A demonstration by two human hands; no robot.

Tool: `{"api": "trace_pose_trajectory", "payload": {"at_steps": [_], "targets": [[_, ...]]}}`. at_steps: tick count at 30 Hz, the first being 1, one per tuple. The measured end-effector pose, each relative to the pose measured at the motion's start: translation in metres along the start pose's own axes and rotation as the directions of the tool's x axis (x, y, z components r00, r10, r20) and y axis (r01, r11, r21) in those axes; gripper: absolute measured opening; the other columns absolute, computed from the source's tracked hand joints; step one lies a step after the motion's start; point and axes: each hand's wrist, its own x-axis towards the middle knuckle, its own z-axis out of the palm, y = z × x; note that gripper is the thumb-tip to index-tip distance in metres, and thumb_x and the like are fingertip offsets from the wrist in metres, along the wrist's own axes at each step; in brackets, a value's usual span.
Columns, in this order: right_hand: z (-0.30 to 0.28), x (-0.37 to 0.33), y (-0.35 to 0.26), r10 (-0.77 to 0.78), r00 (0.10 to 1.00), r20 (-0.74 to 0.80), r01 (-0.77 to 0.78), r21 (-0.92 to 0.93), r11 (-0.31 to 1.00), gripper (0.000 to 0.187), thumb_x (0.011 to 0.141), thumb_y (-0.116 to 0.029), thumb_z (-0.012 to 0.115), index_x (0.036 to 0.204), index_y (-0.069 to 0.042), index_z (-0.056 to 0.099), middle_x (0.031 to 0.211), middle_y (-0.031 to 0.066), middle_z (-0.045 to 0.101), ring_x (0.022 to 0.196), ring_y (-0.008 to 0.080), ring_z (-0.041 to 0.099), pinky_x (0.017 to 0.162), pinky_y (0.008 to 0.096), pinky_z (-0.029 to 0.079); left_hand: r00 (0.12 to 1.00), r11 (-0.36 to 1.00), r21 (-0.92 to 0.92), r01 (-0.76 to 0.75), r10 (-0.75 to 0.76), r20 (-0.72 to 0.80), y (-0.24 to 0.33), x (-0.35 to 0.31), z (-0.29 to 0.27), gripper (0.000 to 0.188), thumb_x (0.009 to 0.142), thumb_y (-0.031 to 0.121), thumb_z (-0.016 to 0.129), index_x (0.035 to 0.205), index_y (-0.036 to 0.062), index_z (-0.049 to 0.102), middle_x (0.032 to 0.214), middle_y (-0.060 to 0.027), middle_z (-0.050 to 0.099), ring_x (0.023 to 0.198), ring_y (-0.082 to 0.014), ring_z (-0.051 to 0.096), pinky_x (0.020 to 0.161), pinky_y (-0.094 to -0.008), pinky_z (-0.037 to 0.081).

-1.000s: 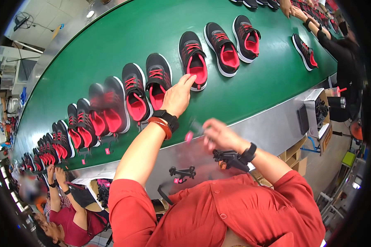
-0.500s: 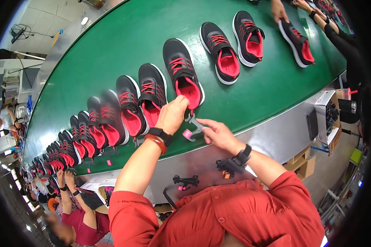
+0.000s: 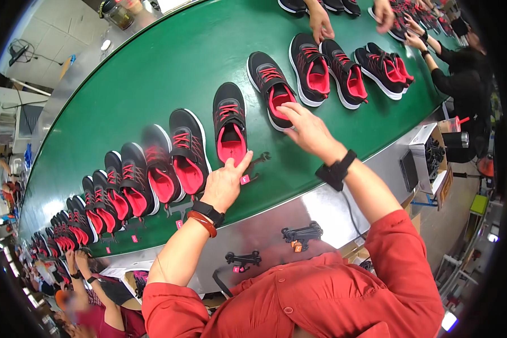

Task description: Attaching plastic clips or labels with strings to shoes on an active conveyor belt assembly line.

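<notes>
Right hand [image 3: 314, 134] has moved, gripping a shoe [image 3: 271, 81] on green tabletop [image 3: 135, 79]; left hand [image 3: 223, 185] splayed.

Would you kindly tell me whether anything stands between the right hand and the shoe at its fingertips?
Nothing visible does: the right hand meets the shoe directly at its heel opening. The dark hanger lies off to the left, by the heel of the neighbouring shoe, near the left hand.
</notes>
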Motion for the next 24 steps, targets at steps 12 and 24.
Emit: {"api": "trace_pose_trajectory", "payload": {"at_steps": [12,24], "targets": [[0.020,-0.017,-0.015,-0.202,0.930,0.307,0.251,-0.127,0.960,0.028,0.070,-0.025,0.077,0.082,-0.010,0.056,0.079,0.0079,0.059,0.075,0.0302,0.061,0.067,0.0415,0.048,0.991,0.949,-0.312,0.053,-0.089,-0.103,-0.008,-0.003,0.026,0.031,0.083,0.001,0.048,0.108,0.0088,0.065,0.087,-0.0218,0.064,0.081,-0.0411,0.064,0.074,-0.0494,0.051],[0.030,-0.018,-0.034,-0.213,0.907,0.363,0.329,-0.296,0.897,0.016,0.068,-0.020,0.073,0.081,-0.014,0.065,0.075,0.0054,0.060,0.073,0.0240,0.061,0.067,0.0384,0.046,0.992,0.967,-0.226,0.117,-0.125,-0.022,-0.007,-0.006,0.030,0.033,0.082,0.001,0.052,0.111,0.0101,0.066,0.090,-0.0196,0.065,0.087,-0.0389,0.063,0.077,-0.0479,0.050]]}}
